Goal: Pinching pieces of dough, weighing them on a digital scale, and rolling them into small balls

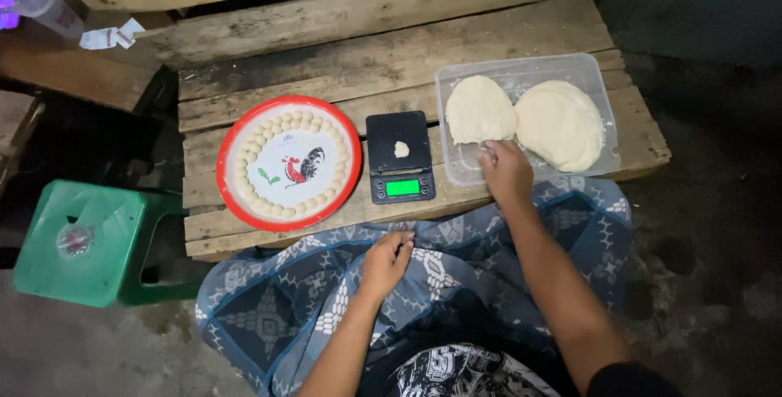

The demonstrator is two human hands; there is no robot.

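Rough wooden pallet table [391,55], dim concrete floor around it. Right hand [506,171] reaches over the near rim of the clear plastic tub [529,67], fingers curled down at the near edge of the left dough slab [479,109]; can't tell if it's pinching any. Second dough slab [560,123] just right of it. Left hand [388,257] rests loosely open on the patterned cloth over the lap. Left of tub: black scale [398,157] bearing a small dough piece [401,149], then red-rimmed plate [289,162] ringed with dough balls.
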